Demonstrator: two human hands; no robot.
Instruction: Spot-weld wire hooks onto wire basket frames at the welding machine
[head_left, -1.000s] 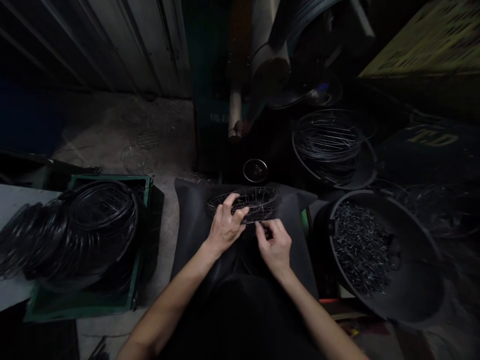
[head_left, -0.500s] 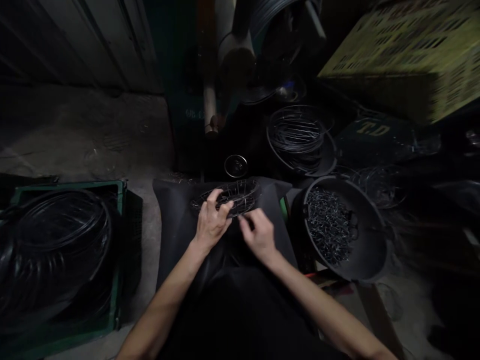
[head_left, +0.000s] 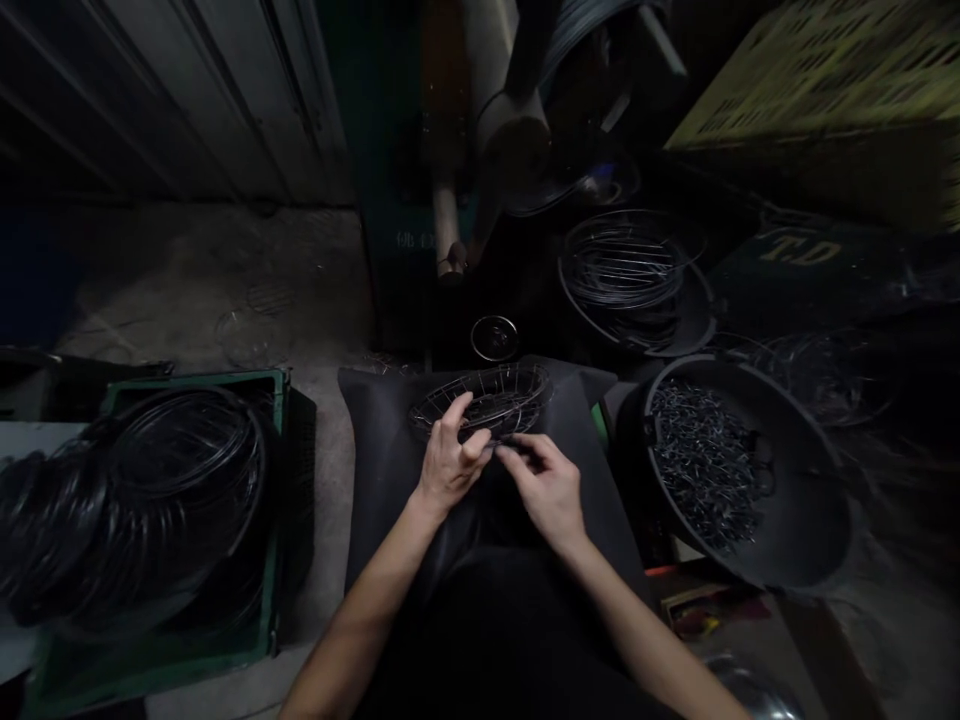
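A round wire basket [head_left: 517, 383] rests tilted on the dark cloth [head_left: 382, 470] over my lap. My left hand [head_left: 450, 458] grips its near rim, thumb and fingers closed around the wire, the index finger reaching up over it. Close by on the right, my right hand [head_left: 547, 488] is pinched at the near edge of the basket, fingertips almost meeting the left ones. Something small and dark shows between the right fingertips, too small and dim to name.
At right, a black bucket [head_left: 814, 500] holds many small metal clips [head_left: 701, 465]. Behind it stands a tub of wire rings [head_left: 622, 275]. On the left, a green crate [head_left: 279, 520] holds black wire coils [head_left: 180, 450]. A machine with a pale rod [head_left: 448, 230] rises ahead; a yellow crate [head_left: 825, 80] sits upper right.
The view has shifted, so everything sits further right in the picture. My right hand has come closer to the left, its fingertips now at the basket's near rim.
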